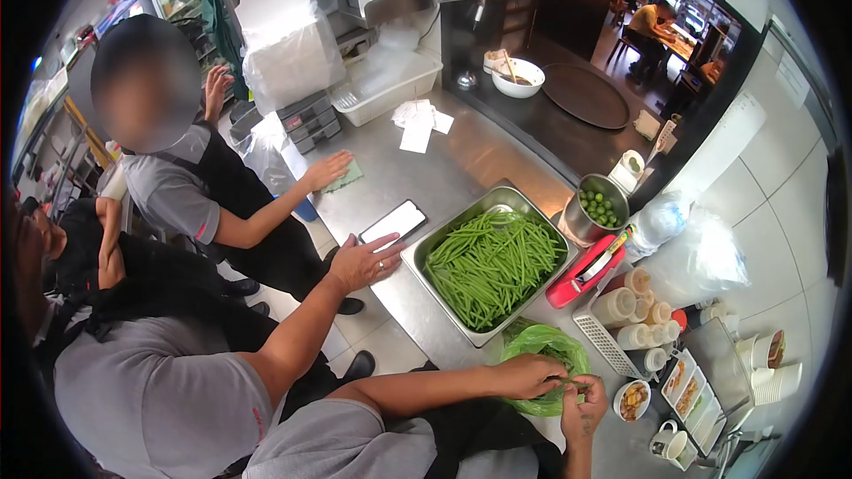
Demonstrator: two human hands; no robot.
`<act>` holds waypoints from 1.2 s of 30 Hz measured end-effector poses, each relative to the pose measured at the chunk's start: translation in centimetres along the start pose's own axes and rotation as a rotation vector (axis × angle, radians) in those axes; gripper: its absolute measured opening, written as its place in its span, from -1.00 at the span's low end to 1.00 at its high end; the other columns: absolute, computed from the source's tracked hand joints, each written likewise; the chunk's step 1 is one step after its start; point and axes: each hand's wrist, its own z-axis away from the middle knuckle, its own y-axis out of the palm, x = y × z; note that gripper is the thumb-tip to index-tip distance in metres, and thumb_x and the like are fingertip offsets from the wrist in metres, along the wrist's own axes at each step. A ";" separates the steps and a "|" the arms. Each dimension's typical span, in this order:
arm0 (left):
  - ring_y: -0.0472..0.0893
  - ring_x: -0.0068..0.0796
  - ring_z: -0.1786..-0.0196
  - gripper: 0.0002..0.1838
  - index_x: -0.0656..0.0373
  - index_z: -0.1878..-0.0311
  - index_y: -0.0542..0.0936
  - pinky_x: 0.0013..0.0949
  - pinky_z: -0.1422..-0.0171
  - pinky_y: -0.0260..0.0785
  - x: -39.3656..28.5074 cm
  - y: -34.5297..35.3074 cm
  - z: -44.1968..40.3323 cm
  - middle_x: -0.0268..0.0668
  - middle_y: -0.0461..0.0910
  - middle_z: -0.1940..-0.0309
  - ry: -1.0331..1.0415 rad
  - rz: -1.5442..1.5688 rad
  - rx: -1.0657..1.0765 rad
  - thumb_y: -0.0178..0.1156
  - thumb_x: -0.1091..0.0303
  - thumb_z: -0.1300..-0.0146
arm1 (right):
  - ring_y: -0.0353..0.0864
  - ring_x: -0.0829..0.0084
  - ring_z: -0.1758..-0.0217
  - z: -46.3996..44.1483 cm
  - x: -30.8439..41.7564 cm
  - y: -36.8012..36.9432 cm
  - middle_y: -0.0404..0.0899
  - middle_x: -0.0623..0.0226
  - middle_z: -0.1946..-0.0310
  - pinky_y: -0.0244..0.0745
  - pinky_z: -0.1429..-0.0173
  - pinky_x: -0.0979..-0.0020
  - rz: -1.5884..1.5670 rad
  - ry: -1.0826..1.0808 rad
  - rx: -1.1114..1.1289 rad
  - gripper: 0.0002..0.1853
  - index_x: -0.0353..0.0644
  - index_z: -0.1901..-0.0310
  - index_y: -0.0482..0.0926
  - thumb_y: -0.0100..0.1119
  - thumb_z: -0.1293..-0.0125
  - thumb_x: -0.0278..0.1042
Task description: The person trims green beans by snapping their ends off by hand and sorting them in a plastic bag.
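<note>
Beans (497, 266), long and green, fill a metal tray (440, 300) on the steel counter (461, 153), heaped up inside the rim. Person's left hand (530, 377) is narrow, fingertips pinched on a thin green piece, looks like a bean (570, 380); right hand (583, 405) is pinched too, gripping the same piece from the other side. Both are over or just beside an open green plastic bag (531, 339) by the tray's near corner; bag's contents mostly hidden from me. Co-worker's hand (366, 262) on the left spreads its fingers beside a phone (393, 223), bright screen up, near the tray; can't tell if they touch. Second co-worker's hand (328, 168) lies flat on a green cloth (344, 177) farther along. Right of the tray: a pot (581, 218) of small green fruit, a red object (575, 277), and a white basket (611, 350) near some bottles (614, 306). Small bowl of food (632, 400) sits just right of the right hand.
</note>
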 end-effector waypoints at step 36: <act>0.58 -0.19 0.20 -0.76 0.25 0.09 0.57 -0.17 0.09 0.43 -0.2 -1.4 0.1 -0.20 0.54 0.29 0.080 -0.176 -0.066 0.11 0.27 -0.35 | 0.49 0.59 0.48 -1.7 -0.5 -2.8 0.51 0.39 0.56 0.41 0.36 0.54 -0.328 0.070 -0.284 -0.96 -0.30 0.39 0.48 0.10 -0.21 -0.56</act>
